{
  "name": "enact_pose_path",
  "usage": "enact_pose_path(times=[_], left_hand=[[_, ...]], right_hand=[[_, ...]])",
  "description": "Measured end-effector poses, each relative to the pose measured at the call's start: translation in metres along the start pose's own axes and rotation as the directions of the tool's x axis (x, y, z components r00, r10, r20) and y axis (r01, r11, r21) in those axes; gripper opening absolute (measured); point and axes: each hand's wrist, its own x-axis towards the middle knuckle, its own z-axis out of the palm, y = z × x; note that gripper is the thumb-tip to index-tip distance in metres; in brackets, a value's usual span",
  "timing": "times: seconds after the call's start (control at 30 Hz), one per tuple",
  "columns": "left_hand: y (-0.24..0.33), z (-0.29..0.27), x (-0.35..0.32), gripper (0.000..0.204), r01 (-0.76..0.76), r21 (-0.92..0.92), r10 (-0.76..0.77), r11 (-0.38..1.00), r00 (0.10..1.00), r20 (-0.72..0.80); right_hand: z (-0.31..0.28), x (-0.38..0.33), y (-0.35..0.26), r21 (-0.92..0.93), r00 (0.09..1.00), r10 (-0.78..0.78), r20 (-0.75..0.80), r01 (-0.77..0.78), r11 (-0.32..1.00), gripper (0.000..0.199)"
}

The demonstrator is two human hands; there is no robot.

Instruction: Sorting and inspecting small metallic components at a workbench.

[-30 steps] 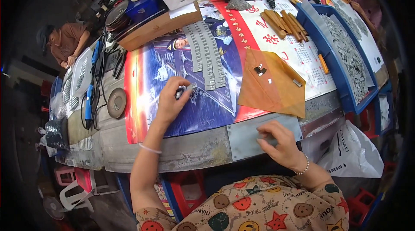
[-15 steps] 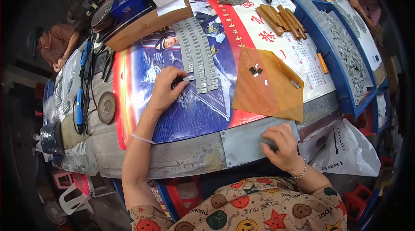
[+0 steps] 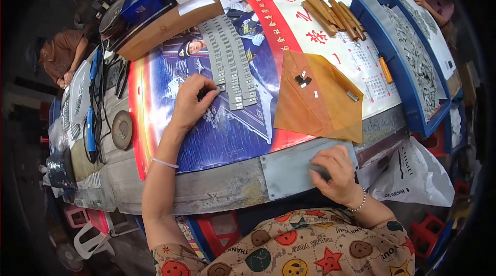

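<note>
Item: small grey pieces, laid edge to edge in long curving rows [image 3: 228, 56] on a printed poster [image 3: 219, 144], which covers part of the table [image 3: 232, 188].

Left hand [image 3: 192, 101]: at the near end of the left-hand row, thumb and forefinger drawn together at an end piece [image 3: 221, 88]; whether they grip it or only touch it, cannot tell.

Right hand [image 3: 336, 173]: half curled above a grey metal plate [image 3: 284, 180], a gap between thumb and forefinger; nothing seen in it, palm hidden.

Handling, as judged: light fingertip contact, piece flat and square to its neighbour; push along the row, not sideways, lest adjoining rows shift.

Surroundings: amber sheet [image 3: 292, 108], right of the rows, bearing black chips [image 3: 301, 79] and a short metal piece [image 3: 352, 96]; brown tubes [image 3: 333, 20] beyond; blue tray [image 3: 432, 123] of grey parts, far right; round dish [image 3: 122, 130] and blue-handled tools [image 3: 91, 128], left.

Hindrances: wooden box [image 3: 168, 27] beside the rows' far end; amber sheet between rows and blue tray; left fingers partly covering the end piece; busy print beneath, likely making small edges harder to pick out.
</note>
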Motion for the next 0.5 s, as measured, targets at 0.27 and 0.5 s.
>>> enact_pose_path(times=[0.27, 0.5], left_hand=[[0.0017, 0.0038, 0.0020, 0.010, -0.009, 0.020, 0.011, 1.000, 0.998, -0.065], [0.0048, 0.0020, -0.0059, 0.009, -0.065, 0.069, 0.070, 0.995, 0.995, -0.070]], right_hand=[[0.0008, 0.0014, -0.0012, -0.015, 1.000, -0.008, -0.009, 0.008, 1.000, 0.026], [0.0057, -0.0021, -0.0021, -0.015, 0.999, -0.011, -0.031, 0.011, 1.000, 0.026]])
